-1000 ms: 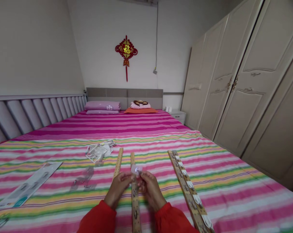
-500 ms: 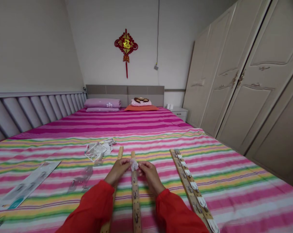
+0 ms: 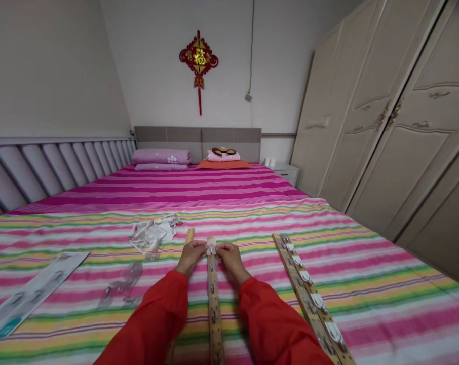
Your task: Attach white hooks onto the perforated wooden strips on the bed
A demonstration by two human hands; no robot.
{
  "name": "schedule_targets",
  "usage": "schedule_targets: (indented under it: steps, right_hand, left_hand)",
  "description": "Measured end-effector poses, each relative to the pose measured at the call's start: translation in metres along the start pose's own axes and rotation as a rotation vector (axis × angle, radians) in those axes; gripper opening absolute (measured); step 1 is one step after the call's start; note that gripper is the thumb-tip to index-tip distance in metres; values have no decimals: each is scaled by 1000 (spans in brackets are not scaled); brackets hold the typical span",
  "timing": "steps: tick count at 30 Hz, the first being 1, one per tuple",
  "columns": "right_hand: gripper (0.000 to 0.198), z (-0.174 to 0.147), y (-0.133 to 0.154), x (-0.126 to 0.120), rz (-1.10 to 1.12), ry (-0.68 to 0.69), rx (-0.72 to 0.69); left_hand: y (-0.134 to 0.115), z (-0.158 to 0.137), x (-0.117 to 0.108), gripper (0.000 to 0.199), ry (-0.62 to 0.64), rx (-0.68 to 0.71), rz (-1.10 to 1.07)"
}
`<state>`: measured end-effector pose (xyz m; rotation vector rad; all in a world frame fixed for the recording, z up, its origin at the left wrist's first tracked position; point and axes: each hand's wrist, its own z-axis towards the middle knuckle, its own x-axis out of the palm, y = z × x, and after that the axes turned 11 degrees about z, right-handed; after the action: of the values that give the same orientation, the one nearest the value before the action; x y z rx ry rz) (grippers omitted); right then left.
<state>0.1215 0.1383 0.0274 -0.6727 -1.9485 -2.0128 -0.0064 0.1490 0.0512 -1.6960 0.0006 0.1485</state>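
Note:
My left hand (image 3: 190, 257) and my right hand (image 3: 234, 259) meet at the far end of a narrow wooden strip (image 3: 213, 278). Between their pinched fingertips is a clear adhesive hook (image 3: 211, 248), lying flat over the strip's top end. Several small metal hooks sit in a row along the strip below it. A second wooden strip (image 3: 190, 234) lies just left, mostly hidden under my left hand and sleeve.
Two wooden strips (image 3: 296, 289) with white and metal hooks lie at right. Crumpled clear packaging (image 3: 153, 234), loose clear hooks (image 3: 128, 281) and a long white packet (image 3: 39, 291) are at left. Folded pillows (image 3: 161, 157) rest by the headboard (image 3: 184, 136).
The clear hook, tilted up between my fingers before, now lies flatter against the strip's end. My hands have closed in around it. The camera view has shifted slightly.

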Motion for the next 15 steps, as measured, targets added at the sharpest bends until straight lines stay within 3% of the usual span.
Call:
schedule_targets:
  steps: [15]
  right_hand:
    - [5,30,-42,-11,-119,-48,-79]
  left_hand:
    - [32,29,6,13,-65,92,124]
